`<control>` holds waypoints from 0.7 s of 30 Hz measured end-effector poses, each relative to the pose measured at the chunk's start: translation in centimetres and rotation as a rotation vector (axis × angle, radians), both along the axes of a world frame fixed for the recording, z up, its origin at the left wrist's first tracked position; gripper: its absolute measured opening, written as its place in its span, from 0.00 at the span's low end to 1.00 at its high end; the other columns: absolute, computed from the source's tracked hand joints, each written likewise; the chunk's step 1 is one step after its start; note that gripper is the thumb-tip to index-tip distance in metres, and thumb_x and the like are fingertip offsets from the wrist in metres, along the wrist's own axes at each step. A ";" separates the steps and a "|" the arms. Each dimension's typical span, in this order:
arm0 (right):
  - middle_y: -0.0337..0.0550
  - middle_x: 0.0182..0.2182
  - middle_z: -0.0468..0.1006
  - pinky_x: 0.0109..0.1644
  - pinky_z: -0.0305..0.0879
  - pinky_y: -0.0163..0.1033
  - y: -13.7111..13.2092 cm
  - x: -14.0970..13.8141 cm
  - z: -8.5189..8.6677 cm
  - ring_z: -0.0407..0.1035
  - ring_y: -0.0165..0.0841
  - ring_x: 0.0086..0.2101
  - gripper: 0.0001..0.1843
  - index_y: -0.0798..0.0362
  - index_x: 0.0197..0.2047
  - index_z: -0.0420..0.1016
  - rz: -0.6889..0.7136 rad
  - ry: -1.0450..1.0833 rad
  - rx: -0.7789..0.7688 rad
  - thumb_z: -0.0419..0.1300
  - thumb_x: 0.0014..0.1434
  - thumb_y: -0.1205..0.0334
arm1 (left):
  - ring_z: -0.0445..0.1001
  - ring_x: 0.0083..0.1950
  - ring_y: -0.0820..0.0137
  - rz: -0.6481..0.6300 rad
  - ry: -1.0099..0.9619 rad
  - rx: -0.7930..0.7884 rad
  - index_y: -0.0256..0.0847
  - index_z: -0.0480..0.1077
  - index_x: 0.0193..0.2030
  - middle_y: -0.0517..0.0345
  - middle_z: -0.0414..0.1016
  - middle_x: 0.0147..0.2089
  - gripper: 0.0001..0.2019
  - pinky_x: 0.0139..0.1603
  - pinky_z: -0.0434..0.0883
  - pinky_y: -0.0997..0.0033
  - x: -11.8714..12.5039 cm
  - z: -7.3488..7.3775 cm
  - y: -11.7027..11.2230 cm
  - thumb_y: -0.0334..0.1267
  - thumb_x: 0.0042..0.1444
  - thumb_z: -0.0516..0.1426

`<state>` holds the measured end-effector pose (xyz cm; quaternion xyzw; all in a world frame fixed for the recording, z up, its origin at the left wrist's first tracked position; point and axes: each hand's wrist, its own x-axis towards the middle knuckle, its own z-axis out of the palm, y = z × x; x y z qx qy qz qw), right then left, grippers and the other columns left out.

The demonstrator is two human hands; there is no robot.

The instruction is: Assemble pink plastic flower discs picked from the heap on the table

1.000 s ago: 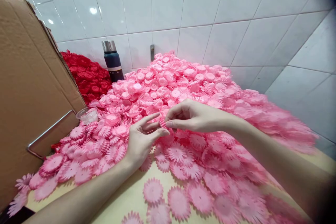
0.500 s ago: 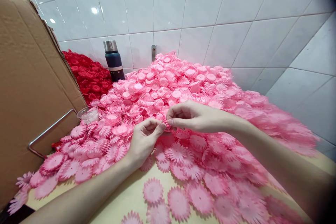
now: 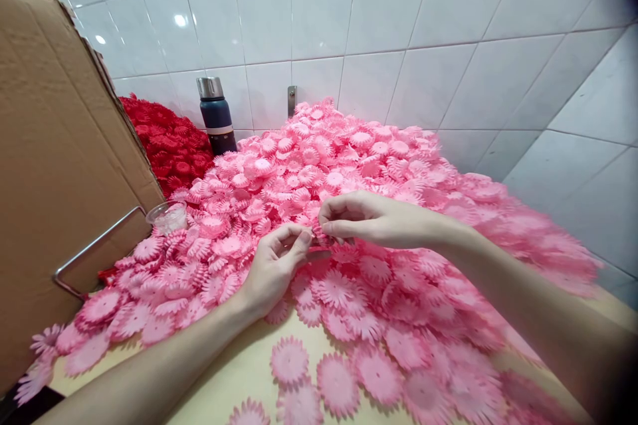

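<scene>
My left hand [image 3: 279, 262] is closed in a pinch, thumb against forefinger, in front of a big heap of pink flower-shaped pieces [image 3: 319, 166]. Whatever lies between those fingertips blends with the pink behind and cannot be made out. Just to its right, my right hand [image 3: 356, 218] is bent over with its thumb and fingers pinched together; what it holds is likewise too small to name. The two sets of fingertips are almost touching. Below them, single round pink pieces with notched rims and a small centre hole, such as this pink flower piece [image 3: 337, 385], lie flat on the table.
A cardboard box [image 3: 64, 166] with a bent metal bar [image 3: 100, 239] beside it stands at the left. Behind are a red heap of flower pieces [image 3: 172, 146], a dark blue bottle [image 3: 216, 113] and a clear plastic cup [image 3: 168, 216]. A tiled wall [image 3: 389, 13] closes the back.
My right hand has moved slightly right, and its fingertips have parted a little from the left ones. The left hand has barely shifted. The heaps look the same.
</scene>
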<state>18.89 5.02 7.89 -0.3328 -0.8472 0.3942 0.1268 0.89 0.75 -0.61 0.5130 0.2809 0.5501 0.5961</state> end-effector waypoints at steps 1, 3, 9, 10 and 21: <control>0.39 0.29 0.68 0.33 0.58 0.36 0.1 0.0 0.0 0.61 0.28 0.30 0.10 0.55 0.34 0.68 -0.004 0.007 -0.009 0.52 0.61 0.58 | 0.72 0.41 0.72 -0.012 -0.012 0.000 0.35 0.72 0.35 0.57 0.71 0.37 0.07 0.49 0.73 0.66 0.0 0.1 0.0 0.36 0.60 0.56; 0.38 0.29 0.68 0.33 0.58 0.35 0.2 0.1 0.0 0.61 0.28 0.29 0.10 0.54 0.33 0.67 -0.023 0.017 -0.011 0.52 0.62 0.58 | 0.72 0.42 0.72 -0.031 -0.035 -0.002 0.35 0.72 0.37 0.56 0.71 0.38 0.06 0.50 0.73 0.65 0.0 0.1 0.0 0.35 0.60 0.56; 0.39 0.28 0.69 0.32 0.57 0.35 0.1 0.0 -0.3 0.61 0.28 0.29 0.13 0.55 0.34 0.69 -0.050 -0.007 0.034 0.54 0.61 0.53 | 0.73 0.43 0.70 0.017 0.029 0.002 0.35 0.71 0.40 0.55 0.72 0.40 0.07 0.49 0.73 0.66 0.1 -0.1 0.0 0.37 0.61 0.56; 0.39 0.28 0.69 0.31 0.57 0.34 0.1 -0.1 -0.4 0.61 0.28 0.28 0.13 0.54 0.34 0.69 -0.047 -0.013 0.059 0.55 0.60 0.52 | 0.73 0.44 0.70 0.040 0.061 0.006 0.35 0.71 0.40 0.55 0.72 0.40 0.07 0.49 0.73 0.68 0.1 -0.1 -0.1 0.37 0.60 0.56; 0.39 0.27 0.69 0.30 0.57 0.34 0.1 -0.3 -0.7 0.61 0.27 0.28 0.14 0.55 0.32 0.70 -0.026 0.032 0.150 0.59 0.57 0.52 | 0.72 0.42 0.70 0.086 0.143 0.048 0.36 0.69 0.37 0.55 0.73 0.39 0.07 0.46 0.70 0.71 0.3 0.7 -0.6 0.38 0.58 0.57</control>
